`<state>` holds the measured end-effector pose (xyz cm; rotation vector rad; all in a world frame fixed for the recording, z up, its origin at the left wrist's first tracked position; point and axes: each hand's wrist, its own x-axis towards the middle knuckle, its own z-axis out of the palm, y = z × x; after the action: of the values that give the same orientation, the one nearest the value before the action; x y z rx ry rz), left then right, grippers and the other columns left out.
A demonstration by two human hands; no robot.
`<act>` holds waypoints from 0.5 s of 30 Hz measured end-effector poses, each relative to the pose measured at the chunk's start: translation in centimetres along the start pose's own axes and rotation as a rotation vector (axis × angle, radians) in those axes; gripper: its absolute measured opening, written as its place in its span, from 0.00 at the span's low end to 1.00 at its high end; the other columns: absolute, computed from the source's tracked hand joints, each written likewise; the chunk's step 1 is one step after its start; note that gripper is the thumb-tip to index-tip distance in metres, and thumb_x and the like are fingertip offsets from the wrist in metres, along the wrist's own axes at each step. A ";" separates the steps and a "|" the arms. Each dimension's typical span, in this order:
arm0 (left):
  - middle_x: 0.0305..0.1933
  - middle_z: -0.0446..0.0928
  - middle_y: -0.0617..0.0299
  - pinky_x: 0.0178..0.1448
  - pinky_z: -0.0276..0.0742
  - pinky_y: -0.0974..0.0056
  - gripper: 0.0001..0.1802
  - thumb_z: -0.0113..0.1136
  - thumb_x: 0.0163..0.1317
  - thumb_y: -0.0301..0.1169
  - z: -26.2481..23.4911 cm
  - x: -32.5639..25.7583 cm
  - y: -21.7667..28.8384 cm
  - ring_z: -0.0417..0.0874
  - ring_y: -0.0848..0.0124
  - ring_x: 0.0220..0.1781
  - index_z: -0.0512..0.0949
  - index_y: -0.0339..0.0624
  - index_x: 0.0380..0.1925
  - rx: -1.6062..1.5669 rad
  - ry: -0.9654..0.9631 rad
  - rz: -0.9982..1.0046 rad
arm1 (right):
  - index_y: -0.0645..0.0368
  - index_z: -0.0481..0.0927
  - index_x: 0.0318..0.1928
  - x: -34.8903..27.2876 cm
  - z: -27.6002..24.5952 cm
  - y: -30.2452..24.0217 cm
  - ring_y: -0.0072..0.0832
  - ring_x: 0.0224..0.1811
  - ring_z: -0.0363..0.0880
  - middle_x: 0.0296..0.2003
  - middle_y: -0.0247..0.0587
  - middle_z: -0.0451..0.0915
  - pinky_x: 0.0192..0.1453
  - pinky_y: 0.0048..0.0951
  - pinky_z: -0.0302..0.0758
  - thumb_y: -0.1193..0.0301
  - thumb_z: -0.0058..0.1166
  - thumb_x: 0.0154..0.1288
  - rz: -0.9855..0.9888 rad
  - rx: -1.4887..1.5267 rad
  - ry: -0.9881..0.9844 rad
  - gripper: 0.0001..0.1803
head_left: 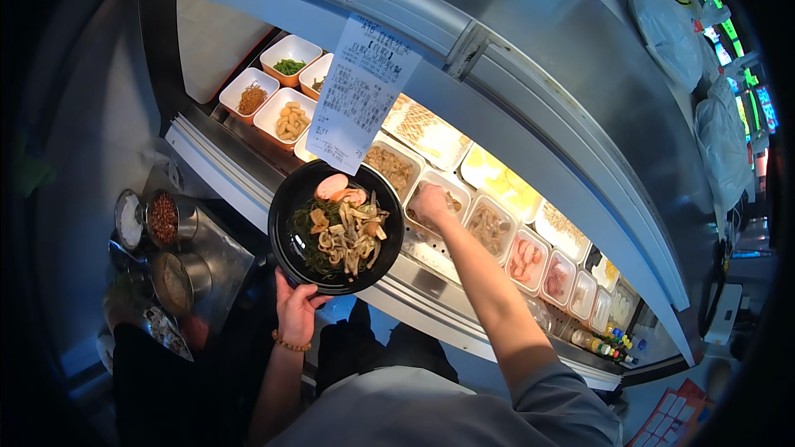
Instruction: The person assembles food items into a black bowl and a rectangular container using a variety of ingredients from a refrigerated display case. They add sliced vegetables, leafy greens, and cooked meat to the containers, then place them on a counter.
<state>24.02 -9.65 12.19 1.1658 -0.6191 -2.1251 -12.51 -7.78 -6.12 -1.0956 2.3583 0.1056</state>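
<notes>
My left hand (299, 308) grips the near edge of a round black bowl (396, 255). Inside the bowl lie dark green shreds (313, 263), pale brown sliced strips (356, 232) and pink round slices (332, 185). My right hand (434, 204) reaches down into a clear tub (460, 197) in the refrigerated case. Its fingers are curled, and what they hold is hidden inside the tub. A printed paper slip (362, 87) hangs from the case's front, its lower end just above the bowl.
White and orange tubs (283, 118) of toppings stand at the case's left. More clear tubs (527, 258) run to the right, with small bottles (592, 341) at the end. Metal pots (176, 281) sit low at left. Plastic bags (669, 29) are at upper right.
</notes>
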 end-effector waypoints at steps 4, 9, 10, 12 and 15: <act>0.57 0.73 0.53 0.43 0.90 0.60 0.36 0.46 0.59 0.15 -1.2 -1.3 0.6 0.85 0.62 0.46 0.54 0.49 0.67 -0.014 0.062 0.043 | 0.67 0.84 0.40 -4.0 -4.3 -4.5 0.50 0.45 0.84 0.40 0.62 0.83 0.53 0.42 0.80 0.66 0.56 0.54 -0.027 0.091 -0.012 0.18; 0.57 0.72 0.53 0.43 0.90 0.59 0.37 0.46 0.58 0.15 -0.8 -0.8 0.6 0.84 0.61 0.47 0.53 0.49 0.68 -0.042 0.014 0.036 | 0.57 0.84 0.45 -2.3 -1.4 -0.9 0.53 0.49 0.82 0.43 0.58 0.83 0.55 0.43 0.77 0.54 0.61 0.51 0.012 0.113 0.028 0.24; 0.57 0.72 0.53 0.43 0.90 0.59 0.37 0.46 0.58 0.15 -0.6 -0.7 0.5 0.84 0.61 0.47 0.54 0.49 0.68 -0.055 0.016 0.030 | 0.55 0.84 0.44 -1.6 -0.5 0.3 0.53 0.44 0.83 0.42 0.56 0.84 0.53 0.43 0.78 0.52 0.60 0.51 0.021 0.108 0.038 0.24; 0.57 0.72 0.52 0.42 0.90 0.60 0.37 0.46 0.58 0.15 -0.7 -0.8 0.8 0.85 0.61 0.46 0.54 0.49 0.68 -0.072 0.035 0.026 | 0.57 0.84 0.41 -1.4 -0.8 0.7 0.45 0.39 0.83 0.39 0.52 0.84 0.48 0.39 0.79 0.57 0.59 0.54 0.096 0.344 -0.019 0.19; 0.57 0.72 0.52 0.42 0.90 0.60 0.36 0.46 0.58 0.15 -0.9 -0.5 1.0 0.85 0.61 0.46 0.54 0.49 0.67 -0.050 0.035 0.038 | 0.60 0.82 0.40 -1.8 -3.0 3.8 0.23 0.29 0.78 0.32 0.39 0.83 0.34 0.24 0.75 0.70 0.57 0.62 0.126 0.904 -0.215 0.09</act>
<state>25.30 -10.07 12.62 1.1525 -0.5653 -2.0720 -15.70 -4.86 -3.21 -0.4557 1.9163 -0.6944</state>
